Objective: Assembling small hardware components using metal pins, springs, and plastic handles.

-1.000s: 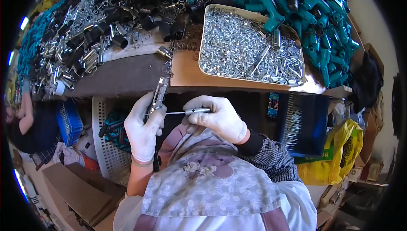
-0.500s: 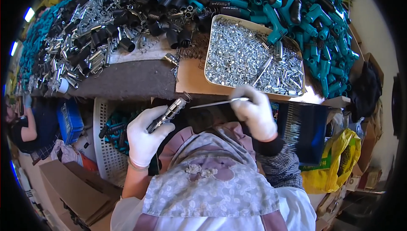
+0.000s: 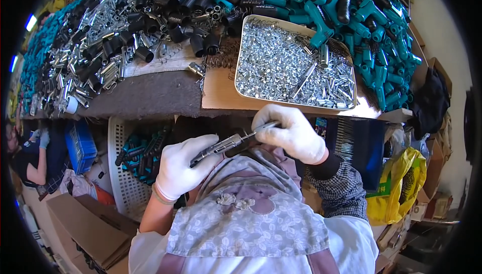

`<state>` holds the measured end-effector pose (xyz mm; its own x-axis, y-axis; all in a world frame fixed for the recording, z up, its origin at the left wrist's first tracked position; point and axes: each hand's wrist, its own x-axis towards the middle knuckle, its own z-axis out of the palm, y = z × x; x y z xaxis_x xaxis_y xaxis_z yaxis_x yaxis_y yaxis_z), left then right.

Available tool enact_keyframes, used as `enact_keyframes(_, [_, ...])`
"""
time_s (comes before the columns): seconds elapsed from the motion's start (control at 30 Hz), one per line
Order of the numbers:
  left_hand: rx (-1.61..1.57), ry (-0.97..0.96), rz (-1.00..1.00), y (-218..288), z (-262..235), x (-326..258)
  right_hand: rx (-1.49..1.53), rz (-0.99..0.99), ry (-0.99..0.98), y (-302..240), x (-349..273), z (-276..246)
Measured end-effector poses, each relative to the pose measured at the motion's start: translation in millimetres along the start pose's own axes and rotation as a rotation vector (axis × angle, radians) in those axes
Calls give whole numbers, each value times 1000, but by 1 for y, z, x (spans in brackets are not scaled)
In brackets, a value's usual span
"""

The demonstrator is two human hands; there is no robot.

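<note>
My left hand (image 3: 178,169), in a white glove, is wrapped round a slim silver metal shaft assembly (image 3: 228,144). The shaft tilts up to the right, its lower end hidden in my palm. My gloved right hand (image 3: 291,136) pinches a thin metal tool, which looks like tweezers (image 3: 269,126). The tool's tip meets the upper end of the shaft in front of my apron; the exact contact is too small to make out. Just beyond my right hand, a cream tray (image 3: 296,103) holds small silver parts, with a pointed metal tool (image 3: 304,80) lying on them.
Teal plastic housings (image 3: 369,15) are heaped at the back right, black sleeves (image 3: 183,5) and silver tubes (image 3: 75,70) at the back left. Below the bench edge stand a white perforated basket (image 3: 116,168) and a dark blue bin (image 3: 369,148). Another person's arm (image 3: 37,168) shows far left.
My right hand has moved left and a little down, bringing the tool's tip to the shaft. The shaft in my left hand has tipped lower toward the right. The spring at its end no longer stands out.
</note>
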<state>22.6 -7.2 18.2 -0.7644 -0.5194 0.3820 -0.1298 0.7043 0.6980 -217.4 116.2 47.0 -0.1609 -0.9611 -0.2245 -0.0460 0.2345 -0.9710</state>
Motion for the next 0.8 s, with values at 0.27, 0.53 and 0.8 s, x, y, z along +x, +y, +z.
enact_keyframes(0.27, [-223,-136,-214,0,2,-5,-198,-373,-43,29,1,25])
enact_keyframes(0.53, [-260,-97,-304,-1,11,-9,-417,-462,37,30,1,26])
enact_keyframes(0.8, [-209,37,-318,4,9,-6,254,-278,153,35,-18,31])
